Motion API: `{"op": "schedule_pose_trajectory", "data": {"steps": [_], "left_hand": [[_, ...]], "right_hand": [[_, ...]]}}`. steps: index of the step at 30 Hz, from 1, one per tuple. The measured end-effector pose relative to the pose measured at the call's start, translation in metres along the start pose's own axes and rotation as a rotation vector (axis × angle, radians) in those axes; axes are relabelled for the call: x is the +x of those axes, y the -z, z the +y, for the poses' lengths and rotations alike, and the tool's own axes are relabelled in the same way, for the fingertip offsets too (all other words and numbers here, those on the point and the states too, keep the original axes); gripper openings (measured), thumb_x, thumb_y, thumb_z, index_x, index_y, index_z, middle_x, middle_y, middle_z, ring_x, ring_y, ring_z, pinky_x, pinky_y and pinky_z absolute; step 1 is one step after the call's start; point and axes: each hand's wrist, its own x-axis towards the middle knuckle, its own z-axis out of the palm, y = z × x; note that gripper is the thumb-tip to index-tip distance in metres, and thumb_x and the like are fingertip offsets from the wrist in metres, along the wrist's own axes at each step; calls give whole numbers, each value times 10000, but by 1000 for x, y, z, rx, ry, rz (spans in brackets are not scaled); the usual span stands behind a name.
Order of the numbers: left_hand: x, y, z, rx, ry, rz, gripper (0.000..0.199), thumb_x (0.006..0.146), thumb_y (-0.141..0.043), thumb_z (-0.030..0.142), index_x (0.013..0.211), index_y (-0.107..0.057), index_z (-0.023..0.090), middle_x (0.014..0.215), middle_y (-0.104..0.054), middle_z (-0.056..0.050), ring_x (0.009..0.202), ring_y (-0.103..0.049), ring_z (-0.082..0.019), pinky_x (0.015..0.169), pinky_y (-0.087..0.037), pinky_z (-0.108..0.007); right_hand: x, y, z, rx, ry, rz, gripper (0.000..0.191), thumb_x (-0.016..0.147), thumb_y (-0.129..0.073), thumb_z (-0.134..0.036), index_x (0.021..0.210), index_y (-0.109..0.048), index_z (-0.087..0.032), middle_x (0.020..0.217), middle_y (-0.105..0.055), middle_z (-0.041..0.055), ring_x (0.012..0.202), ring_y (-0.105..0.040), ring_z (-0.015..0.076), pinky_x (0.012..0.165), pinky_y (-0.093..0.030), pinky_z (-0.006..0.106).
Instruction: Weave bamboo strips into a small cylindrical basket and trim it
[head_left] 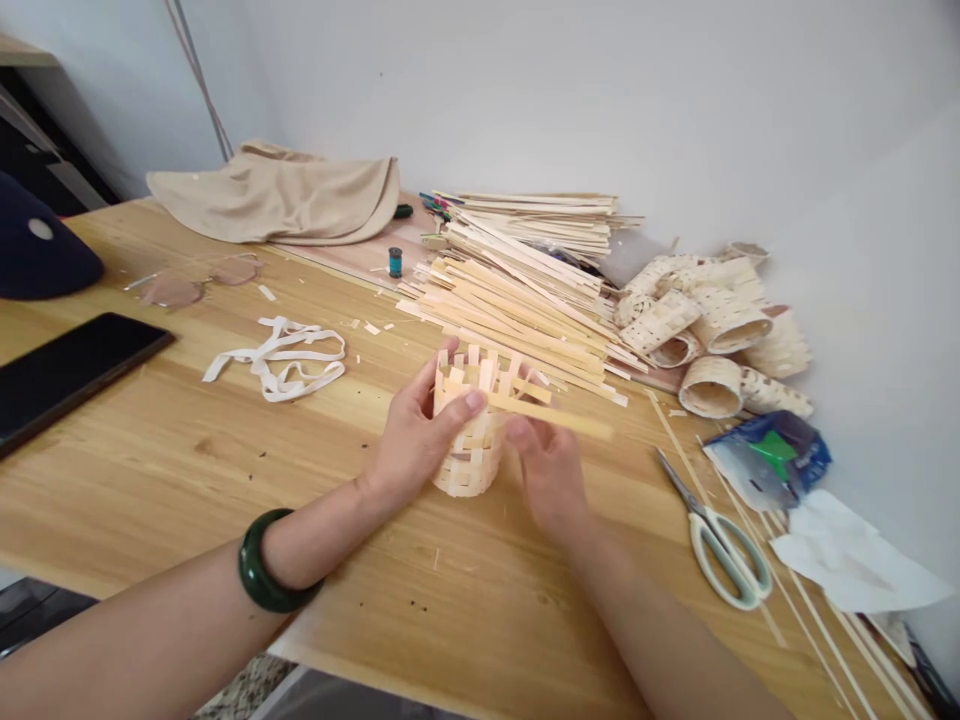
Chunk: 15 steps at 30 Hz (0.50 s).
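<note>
- Well, we find a small woven basket (469,450) of pale wood strips standing near the middle of the wooden counter (187,500), held upright and slightly tilted, with unwoven uprights rising from its top.
- Our left hand (416,425) is closed around the basket's side, probably to keep the weave from shifting, and its thumb (472,401) presses on a loose strip (559,415) lying across the rim.
- That strip sticks out to the right, past the basket's edge, apparently pinned there so it stays in line with the weave.
- Our right hand (547,475) sits just beside the basket with its fingers curled under the strip; we cannot tell whether it is gripping anything.
- A jade bangle (262,560) circles the left wrist.
- Far along the counter lies a large pile of wood strips (517,310), within easy reach of the hands.
- To the right are white-handled scissors (720,545), set near the hands for cutting, and a heap of woven rings (709,385).
- To the left lie a white strap (277,360) and a black phone (67,375), with a beige cloth (277,195) at the far edge.
</note>
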Motion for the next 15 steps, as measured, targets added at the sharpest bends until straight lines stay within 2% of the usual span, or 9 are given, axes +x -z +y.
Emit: {"op": "schedule_pose_trajectory", "data": {"steps": [1,3,5,7,9,12,15], "left_hand": [[0,1,-1,24,-6,-28,737,760,-822,493,1403,-575,231,1372,-671,-108,1325,-587,-343,1107,-489,-499],[0,2,-3,77,-24,-75,741,793,-787,494,1438,-535,228,1450,-604,-118,1368,-546,-339,1153,-440,-507],[-1,2,-3,104,-69,-100,736,826,-759,479,1469,-486,247,1548,-495,-121,1412,-498,-322,1172,-422,-494],[-2,3,-3,117,-172,-77,718,831,-771,432,1464,-465,290,1599,-412,-106,1417,-482,-295,1152,-450,-468],[-3,3,-1,177,-291,-55,631,825,-796,369,1389,-521,306,1573,-421,-89,1391,-495,-276,1116,-491,-446],[-5,4,1,350,-404,-103,485,807,-826,334,1247,-628,281,1454,-508,-91,1366,-498,-278,1066,-536,-427],[-6,4,0,464,-440,-147,517,790,-847,348,1261,-639,289,1402,-521,-104,1353,-501,-287,998,-588,-415]], "right_hand": [[-1,-2,-1,26,-62,-62,588,858,-734,-505,1366,-559,-265,1413,-646,116,1266,-654,278,1038,-580,480],[-2,-5,-2,59,-121,-91,558,828,-772,-488,1310,-615,-256,1365,-688,109,1256,-666,277,1058,-573,467],[-2,-6,-2,95,-140,-34,563,809,-788,-497,1291,-633,-252,1303,-726,109,1217,-692,283,1044,-583,473],[0,-4,1,140,-168,40,578,807,-781,-521,1292,-634,-245,1256,-749,111,1197,-703,293,1036,-586,487],[2,0,5,191,-195,87,616,816,-767,-522,1342,-597,-251,1284,-736,108,1217,-691,294,1043,-577,495],[4,3,13,244,-204,104,720,844,-733,-506,1474,-465,-281,1376,-684,101,1281,-649,286,1060,-558,503],[2,4,17,244,-189,117,723,893,-684,-494,1529,-397,-306,1486,-601,81,1387,-559,268,1154,-470,514]]}}
